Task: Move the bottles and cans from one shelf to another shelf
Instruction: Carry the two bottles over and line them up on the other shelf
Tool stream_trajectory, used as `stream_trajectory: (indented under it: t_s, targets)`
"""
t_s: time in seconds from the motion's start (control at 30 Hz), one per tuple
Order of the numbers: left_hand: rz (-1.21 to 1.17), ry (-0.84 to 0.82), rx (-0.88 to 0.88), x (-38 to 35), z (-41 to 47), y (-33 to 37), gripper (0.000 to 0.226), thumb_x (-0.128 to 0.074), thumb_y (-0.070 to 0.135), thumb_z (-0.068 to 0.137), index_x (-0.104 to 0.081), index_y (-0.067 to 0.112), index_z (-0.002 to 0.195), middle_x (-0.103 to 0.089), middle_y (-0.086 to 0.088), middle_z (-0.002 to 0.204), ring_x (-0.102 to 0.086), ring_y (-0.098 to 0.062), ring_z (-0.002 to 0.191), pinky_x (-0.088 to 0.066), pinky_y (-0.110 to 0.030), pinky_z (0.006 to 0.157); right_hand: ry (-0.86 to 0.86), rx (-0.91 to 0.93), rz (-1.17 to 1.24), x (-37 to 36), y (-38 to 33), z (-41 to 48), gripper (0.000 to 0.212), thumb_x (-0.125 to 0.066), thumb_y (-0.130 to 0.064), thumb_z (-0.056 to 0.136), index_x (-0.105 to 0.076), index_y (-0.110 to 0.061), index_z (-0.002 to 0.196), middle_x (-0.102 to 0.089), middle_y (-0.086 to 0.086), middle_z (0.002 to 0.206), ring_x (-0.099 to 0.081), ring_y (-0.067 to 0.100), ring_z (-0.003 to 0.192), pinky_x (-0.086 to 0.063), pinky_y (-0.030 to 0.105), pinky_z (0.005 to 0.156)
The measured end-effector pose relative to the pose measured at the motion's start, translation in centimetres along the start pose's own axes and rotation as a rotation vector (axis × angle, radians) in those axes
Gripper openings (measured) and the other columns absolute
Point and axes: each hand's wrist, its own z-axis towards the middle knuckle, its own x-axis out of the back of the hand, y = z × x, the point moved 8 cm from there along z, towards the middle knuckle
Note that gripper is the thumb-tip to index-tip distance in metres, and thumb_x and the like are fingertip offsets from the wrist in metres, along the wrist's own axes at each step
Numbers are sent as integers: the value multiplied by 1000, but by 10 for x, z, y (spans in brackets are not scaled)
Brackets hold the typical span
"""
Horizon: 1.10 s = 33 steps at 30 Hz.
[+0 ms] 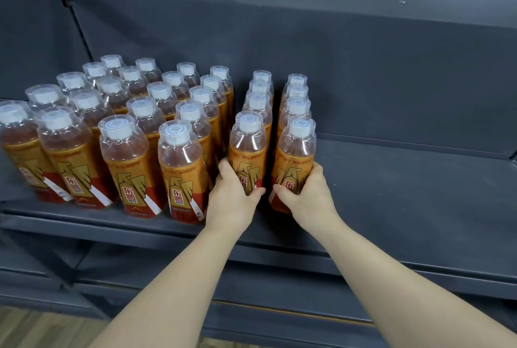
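Observation:
Several amber drink bottles with white caps and orange-red labels stand in rows on a dark grey shelf (405, 194). My left hand (232, 196) is wrapped around the lower part of the front bottle (247, 146) of one row. My right hand (305, 194) grips the front bottle (296, 149) of the rightmost row. Both bottles stand upright on the shelf, with more bottles lined up behind each. A larger block of bottles (126, 135) fills the shelf's left half.
The shelf's right half is bare dark fabric up to a back panel (363, 68). A lower shelf edge (279, 286) runs below my forearms. Wood floor (42, 328) shows at the bottom left.

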Motion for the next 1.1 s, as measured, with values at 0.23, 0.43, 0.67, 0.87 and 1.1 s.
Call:
stream_trajectory:
  t_s: [0.23,0.43,0.67,0.87,1.1]
  targets:
    - [12,6,-38,-4,10,4,89,-78,41,83,-18,16,144,-54,-11,131,-59,-32,115,-54,-50,93,-26,-5,28,-3,4,8,76,-80,-29,83,-33,-21,143,-52,-3,130,-55,15,117,-52,33,98]
    - [66,8,-59,-6,15,5,90,-77,44,82,-18,15,143,-57,-12,127,-62,-33,110,-55,-50,89,-33,7,2,-5,9,19,76,-81,-34,80,-38,-21,141,-52,-2,130,-56,16,116,-53,38,97]
    - [64,-15,-56,-7,14,5,91,-75,43,84,-13,19,146,-55,-11,129,-61,-31,111,-56,-49,89,-49,9,-25,-8,11,22,75,-80,-39,77,-40,-23,138,-54,-2,128,-58,15,113,-55,39,96]
    - [67,-2,-66,-9,13,6,86,-73,40,87,-15,17,146,-54,-11,132,-59,-31,115,-56,-47,91,-31,5,-27,-8,12,22,71,-80,-36,79,-42,-21,137,-51,-1,127,-58,15,112,-56,33,92]
    - [97,23,-93,-10,10,4,90,-73,43,87,-13,16,148,-52,-12,135,-59,-31,118,-55,-46,92,-21,9,-21,-8,13,21,72,-80,-35,79,-41,-21,138,-50,-1,130,-57,15,112,-55,32,92]
